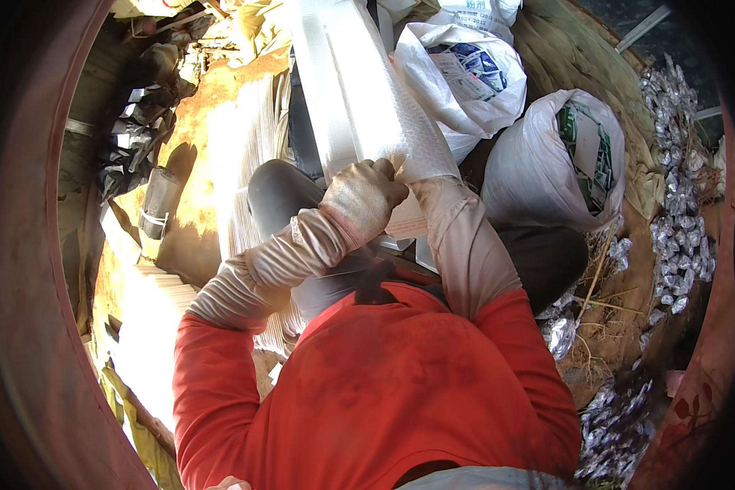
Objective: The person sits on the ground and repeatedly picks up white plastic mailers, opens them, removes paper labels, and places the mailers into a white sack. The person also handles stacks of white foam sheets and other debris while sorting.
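My left hand, in a dirty pale glove, is closed in front of my lap beside the lower edge of a long white sheet of bubble-textured wrap. What its fingers hold, if anything, is hidden. My right forearm, in a beige sleeve, reaches up to the same edge of the wrap. The fingers of my right hand are hidden there. Between my two wrists shows a pale pinkish flat piece, perhaps card.
Two white sacks stand to the right: one with blue-and-white packets, one with green packets. Silvery wrapped pieces line the far right. At left are stacked pale strips and a tied grey roll.
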`<state>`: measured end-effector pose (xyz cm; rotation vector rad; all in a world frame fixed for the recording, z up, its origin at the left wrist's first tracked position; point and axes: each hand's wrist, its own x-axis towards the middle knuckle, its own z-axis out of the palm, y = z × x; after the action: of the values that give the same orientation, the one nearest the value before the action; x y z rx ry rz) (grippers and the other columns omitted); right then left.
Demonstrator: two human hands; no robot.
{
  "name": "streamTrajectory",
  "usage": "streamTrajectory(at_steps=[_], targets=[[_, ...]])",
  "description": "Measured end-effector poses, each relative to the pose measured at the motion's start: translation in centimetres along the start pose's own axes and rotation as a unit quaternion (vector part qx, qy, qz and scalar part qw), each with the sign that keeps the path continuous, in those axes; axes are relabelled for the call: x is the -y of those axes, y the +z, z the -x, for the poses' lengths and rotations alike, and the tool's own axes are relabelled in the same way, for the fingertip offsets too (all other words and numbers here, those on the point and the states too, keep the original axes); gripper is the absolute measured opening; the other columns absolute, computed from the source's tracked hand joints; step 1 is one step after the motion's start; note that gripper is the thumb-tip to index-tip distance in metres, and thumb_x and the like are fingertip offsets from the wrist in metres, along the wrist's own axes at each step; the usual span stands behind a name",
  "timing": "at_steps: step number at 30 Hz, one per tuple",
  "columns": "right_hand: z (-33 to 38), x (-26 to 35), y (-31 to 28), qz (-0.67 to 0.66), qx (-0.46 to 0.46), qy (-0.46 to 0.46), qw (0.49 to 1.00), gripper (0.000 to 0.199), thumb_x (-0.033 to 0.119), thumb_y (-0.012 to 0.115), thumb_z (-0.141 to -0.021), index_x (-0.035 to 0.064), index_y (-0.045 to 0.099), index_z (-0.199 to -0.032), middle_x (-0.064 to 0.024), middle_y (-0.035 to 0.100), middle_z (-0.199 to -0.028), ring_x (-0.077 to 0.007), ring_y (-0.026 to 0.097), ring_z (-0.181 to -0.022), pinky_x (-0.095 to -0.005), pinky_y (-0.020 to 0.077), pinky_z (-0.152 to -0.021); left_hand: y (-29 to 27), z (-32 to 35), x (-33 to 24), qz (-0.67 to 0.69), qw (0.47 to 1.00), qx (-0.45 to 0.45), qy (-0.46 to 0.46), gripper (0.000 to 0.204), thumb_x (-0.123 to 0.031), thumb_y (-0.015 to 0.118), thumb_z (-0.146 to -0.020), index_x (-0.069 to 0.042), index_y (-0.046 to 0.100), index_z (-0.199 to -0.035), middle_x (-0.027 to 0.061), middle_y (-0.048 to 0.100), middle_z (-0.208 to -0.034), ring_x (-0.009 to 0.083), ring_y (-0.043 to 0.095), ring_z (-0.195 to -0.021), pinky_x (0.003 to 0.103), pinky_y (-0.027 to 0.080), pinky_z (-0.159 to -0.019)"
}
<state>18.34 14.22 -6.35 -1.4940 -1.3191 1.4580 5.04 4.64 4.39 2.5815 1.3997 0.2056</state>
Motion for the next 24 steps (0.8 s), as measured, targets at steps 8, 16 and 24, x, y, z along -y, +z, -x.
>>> streamTrajectory(at_steps=[8,16,24], targets=[[7.7,2.4,-1.8,0.173,-0.018,-0.156,0.972,0.024,0.017,0.054,-0.091,0.0044,0.064,-0.108,-0.0107,0.068,-0.093,-0.0238,0.066,-0.084,-0.0342,0.0501,-0.069,3.5,1.1,2.2,-0.012,0.986,-0.163,0.043,0.016,-0.012,0.067,-0.068,-0.012,0.069,-0.084,0.0081,0.056,-0.118,0.0294,0.051,-0.115,0.044,0.041,-0.096],[13.9,2.0,-1.8,0.095,-0.015,-0.331,0.939,0.014,-0.001,0.064,-0.079,0.0019,0.062,-0.092,-0.0143,0.061,-0.093,-0.0285,0.064,-0.078,-0.0353,0.0513,-0.066,4.6,-0.2,1.6,0.16,0.966,-0.199,-0.027,0.017,-0.014,0.07,-0.066,-0.016,0.069,-0.083,0.0095,0.059,-0.112,0.0317,0.051,-0.111,0.042,0.041,-0.091],[17.0,4.2,-9.6,-0.076,0.376,-0.117,0.916,0.003,0.001,0.055,-0.09,0.0028,0.055,-0.088,-0.0105,0.064,-0.1,-0.0131,0.058,-0.084,-0.0288,0.047,-0.077,0.8,0.2,4.0,0.273,0.926,-0.262,-0.001,0.035,0.008,0.065,-0.06,-0.011,0.071,-0.09,0.014,0.062,-0.113,0.0331,0.054,-0.11,0.039,0.047,-0.09]])
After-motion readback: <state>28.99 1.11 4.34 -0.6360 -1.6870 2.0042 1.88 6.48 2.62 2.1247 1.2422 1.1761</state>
